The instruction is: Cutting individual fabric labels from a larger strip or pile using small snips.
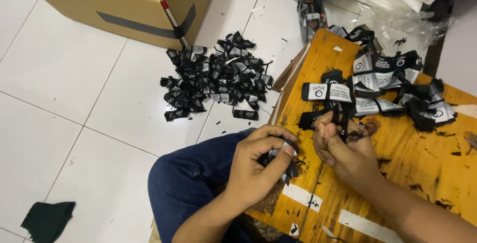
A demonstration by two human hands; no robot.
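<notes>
A black-and-white label (282,154) sits pinched in the left hand (258,166) at the near edge of the yellow surface (422,163). The right hand (343,146), just beside it, grips small snips (342,119). More labels (387,84) lie behind; a heap (213,81) covers the floor (74,99) near a box (124,4).

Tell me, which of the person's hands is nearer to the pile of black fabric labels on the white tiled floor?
The left hand. It sits at the edge of the yellow wooden board, just below the floor pile of black fabric labels. The right hand is farther right, over the board.
</notes>
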